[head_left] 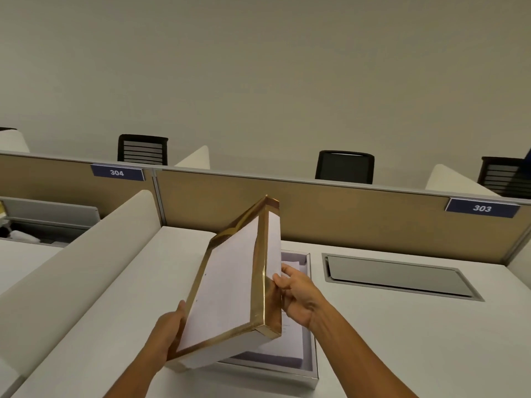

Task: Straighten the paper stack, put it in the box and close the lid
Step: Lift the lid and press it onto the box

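Observation:
A white lid with gold edges is held tilted above the desk, its left side low and its far corner raised. My left hand grips the lid's lower left edge. My right hand holds its right gold edge. Under the lid lies the open white box, mostly covered by it. A paper stack lies inside the box; only part of it shows below and behind the lid.
The white desk has a grey cable flap set into it at the right. A tan partition labelled 303 runs along the back. A white side divider rises at the left. Black chairs stand beyond.

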`<move>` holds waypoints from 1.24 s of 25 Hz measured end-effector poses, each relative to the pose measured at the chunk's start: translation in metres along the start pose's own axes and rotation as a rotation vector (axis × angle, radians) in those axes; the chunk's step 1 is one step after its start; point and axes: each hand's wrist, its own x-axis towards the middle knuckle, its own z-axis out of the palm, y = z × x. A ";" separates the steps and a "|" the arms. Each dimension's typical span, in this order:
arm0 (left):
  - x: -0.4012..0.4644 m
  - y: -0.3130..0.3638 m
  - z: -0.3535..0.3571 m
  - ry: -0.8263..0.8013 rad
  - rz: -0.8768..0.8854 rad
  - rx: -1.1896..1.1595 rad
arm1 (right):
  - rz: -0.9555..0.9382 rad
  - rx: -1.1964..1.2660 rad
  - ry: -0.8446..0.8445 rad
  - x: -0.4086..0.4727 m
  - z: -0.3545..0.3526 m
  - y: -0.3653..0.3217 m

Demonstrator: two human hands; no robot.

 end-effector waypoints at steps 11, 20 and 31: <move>0.000 0.008 0.029 0.147 0.400 0.284 | -0.033 -0.348 0.389 0.025 -0.061 0.052; -0.003 0.003 0.053 0.184 0.409 0.307 | -0.134 -0.478 0.609 0.019 -0.070 0.072; 0.000 -0.011 0.063 0.162 0.382 0.362 | -0.110 -0.613 0.633 0.022 -0.075 0.089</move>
